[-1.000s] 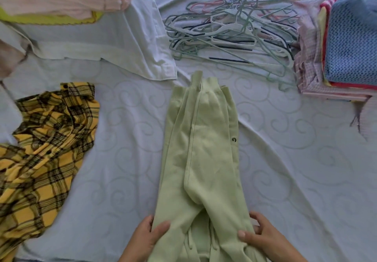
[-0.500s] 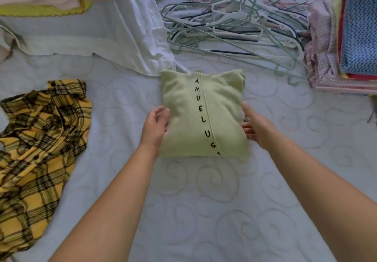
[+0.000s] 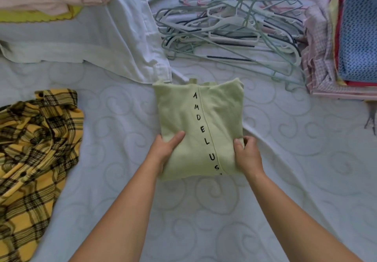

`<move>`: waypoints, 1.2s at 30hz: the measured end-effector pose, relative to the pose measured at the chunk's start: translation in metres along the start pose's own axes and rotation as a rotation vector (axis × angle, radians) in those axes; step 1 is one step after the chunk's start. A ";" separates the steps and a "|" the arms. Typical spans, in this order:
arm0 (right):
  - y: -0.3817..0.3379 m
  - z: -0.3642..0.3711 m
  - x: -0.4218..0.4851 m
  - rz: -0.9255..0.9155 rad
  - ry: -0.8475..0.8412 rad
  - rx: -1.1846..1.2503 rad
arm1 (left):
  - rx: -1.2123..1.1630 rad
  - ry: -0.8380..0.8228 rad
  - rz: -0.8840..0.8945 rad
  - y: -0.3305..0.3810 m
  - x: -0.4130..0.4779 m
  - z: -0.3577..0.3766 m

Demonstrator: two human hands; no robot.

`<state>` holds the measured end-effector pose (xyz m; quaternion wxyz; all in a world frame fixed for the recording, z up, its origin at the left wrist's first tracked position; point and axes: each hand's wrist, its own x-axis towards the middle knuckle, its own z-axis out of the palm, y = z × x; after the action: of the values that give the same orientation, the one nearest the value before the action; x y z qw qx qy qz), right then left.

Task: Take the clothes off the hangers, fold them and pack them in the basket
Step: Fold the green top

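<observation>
A pale green folded garment with black lettering (image 3: 199, 127) lies on the white swirl-quilted bed (image 3: 285, 159), just in front of the tangled pile of plastic hangers (image 3: 230, 31). The left hand (image 3: 166, 149) grips its near left edge, thumb on top with the fingers tucked beneath, while the right hand (image 3: 247, 153) pinches its near right edge with curled fingers. A yellow plaid shirt (image 3: 34, 155) lies crumpled well to the garment's left.

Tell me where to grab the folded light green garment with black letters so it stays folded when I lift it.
Take the folded light green garment by its two long side edges near the closer end, one hand from each side, as the left hand and right hand grip it now. Thumbs on top and fingers beneath should clamp the layers together.
</observation>
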<state>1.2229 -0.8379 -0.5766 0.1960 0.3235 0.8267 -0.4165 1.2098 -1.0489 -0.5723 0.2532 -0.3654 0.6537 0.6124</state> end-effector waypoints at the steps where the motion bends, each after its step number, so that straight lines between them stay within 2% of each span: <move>1: 0.002 -0.007 -0.002 0.059 -0.068 0.035 | -0.043 -0.035 -0.041 -0.002 -0.007 -0.002; 5: 0.017 -0.034 -0.038 0.297 -0.287 0.146 | -0.169 -0.161 -0.213 -0.015 -0.047 -0.018; 8: 0.035 -0.051 -0.077 0.433 -0.351 0.237 | -0.226 -0.253 -0.309 -0.039 -0.085 -0.029; 10: 0.044 -0.060 -0.098 0.433 -0.364 0.295 | -0.187 -0.249 -0.247 -0.047 -0.107 -0.030; 12: 0.053 -0.068 -0.111 0.362 -0.380 0.313 | -0.046 -0.168 -0.097 -0.047 -0.120 -0.025; 15: 0.050 -0.095 -0.120 0.246 -0.486 0.319 | 0.053 -0.092 -0.039 -0.030 -0.134 -0.007; 20: 0.036 -0.172 -0.090 0.068 -0.378 0.411 | 0.084 -0.071 0.167 0.027 -0.153 0.062; 24: 0.015 -0.261 -0.047 -0.095 -0.272 0.526 | 0.006 -0.191 0.341 0.088 -0.161 0.138; 31: -0.045 -0.421 0.053 -0.434 -0.011 0.536 | -0.195 -0.400 0.625 0.218 -0.144 0.292; 34: -0.056 -0.466 0.105 -0.466 0.077 0.476 | -0.155 -0.393 0.714 0.257 -0.117 0.350; 36: -0.052 -0.475 0.145 -0.373 0.194 0.288 | -0.022 -0.346 0.696 0.267 -0.094 0.382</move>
<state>1.0573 -0.4196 -0.3603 -0.0128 0.2283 0.8193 -0.5258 1.0122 -0.6612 -0.3810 0.1330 -0.0155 0.6797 0.7211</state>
